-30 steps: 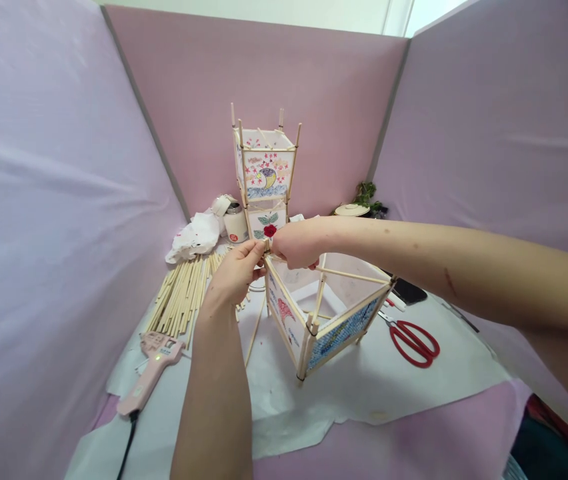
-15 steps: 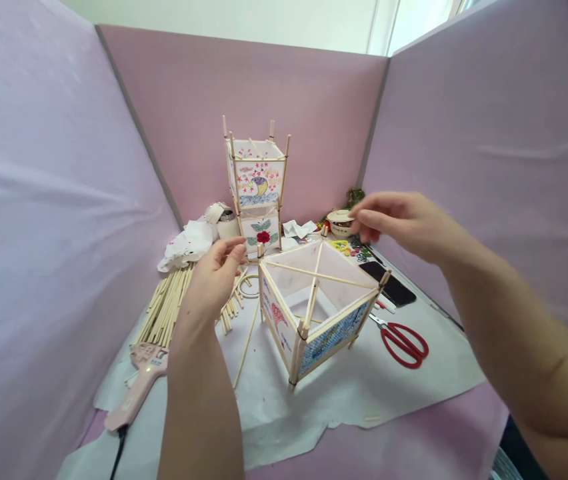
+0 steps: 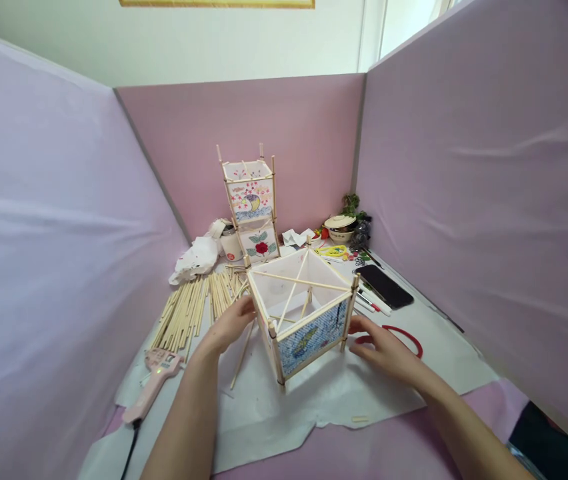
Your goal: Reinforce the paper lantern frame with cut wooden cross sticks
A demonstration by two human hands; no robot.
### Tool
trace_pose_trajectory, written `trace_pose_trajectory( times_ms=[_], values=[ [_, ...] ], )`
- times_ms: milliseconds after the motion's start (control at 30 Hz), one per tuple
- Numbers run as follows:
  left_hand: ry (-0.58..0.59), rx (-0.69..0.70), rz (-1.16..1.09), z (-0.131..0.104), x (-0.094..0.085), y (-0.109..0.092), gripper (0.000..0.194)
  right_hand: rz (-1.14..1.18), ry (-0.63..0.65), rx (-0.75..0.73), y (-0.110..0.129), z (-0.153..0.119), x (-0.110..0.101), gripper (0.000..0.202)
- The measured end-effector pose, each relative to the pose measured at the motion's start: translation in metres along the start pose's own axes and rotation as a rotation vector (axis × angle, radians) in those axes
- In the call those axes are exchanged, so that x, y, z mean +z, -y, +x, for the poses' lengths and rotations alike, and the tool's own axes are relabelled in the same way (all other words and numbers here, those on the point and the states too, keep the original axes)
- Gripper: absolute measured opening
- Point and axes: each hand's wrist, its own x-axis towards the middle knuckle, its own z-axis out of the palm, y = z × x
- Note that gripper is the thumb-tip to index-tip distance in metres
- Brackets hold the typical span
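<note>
A square lantern frame (image 3: 309,341) of thin wooden sticks with paper walls stands on the white sheet. Its near right wall carries a blue drawing, and two sticks cross over its open top. My left hand (image 3: 231,325) is closed at the lantern's left side, its fingertips partly hidden by the wall. At the right corner post, my right hand (image 3: 387,352) has its fingers curled against the lantern. Red-handled scissors (image 3: 418,343) lie beneath and behind that hand, mostly covered.
A taller two-tier lantern (image 3: 251,197) stands at the back. On the left lie wooden sticks (image 3: 179,317) and a pink glue gun (image 3: 150,395). To the right are a black phone (image 3: 385,287), white pens (image 3: 375,301) and a lidded bowl (image 3: 340,235). Pink-lilac panels (image 3: 304,127) enclose the table.
Both hands have come down from above the lantern to its left and right sides. The camera view has tilted up, and the lantern appears slightly turned and farther left.
</note>
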Motion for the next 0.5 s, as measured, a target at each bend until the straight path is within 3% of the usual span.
trace_pose_trajectory(
  times_ms=[100, 200, 367, 433, 500],
  values=[
    [-0.091, 0.023, 0.05, -0.011, 0.014, 0.008, 0.015, -0.025, -0.074, -0.055, 0.002, 0.004, 0.008, 0.023],
    [-0.151, -0.005, 0.006, -0.02, 0.019, -0.003, 0.016, 0.032, -0.17, -0.114, 0.012, 0.003, 0.006, 0.023],
    [-0.175, -0.036, -0.093, -0.042, 0.01, -0.062, 0.049, 0.257, -0.293, -0.226, 0.063, -0.01, -0.021, 0.06],
    [-0.195, -0.011, -0.124, -0.048, 0.007, -0.088, 0.056, 0.202, -0.336, -0.27, 0.089, -0.012, -0.035, 0.045],
    [-0.195, 0.037, -0.15, -0.049, 0.006, -0.108, 0.04, 0.159, -0.385, -0.29, 0.109, -0.008, -0.046, 0.031]
  ],
)
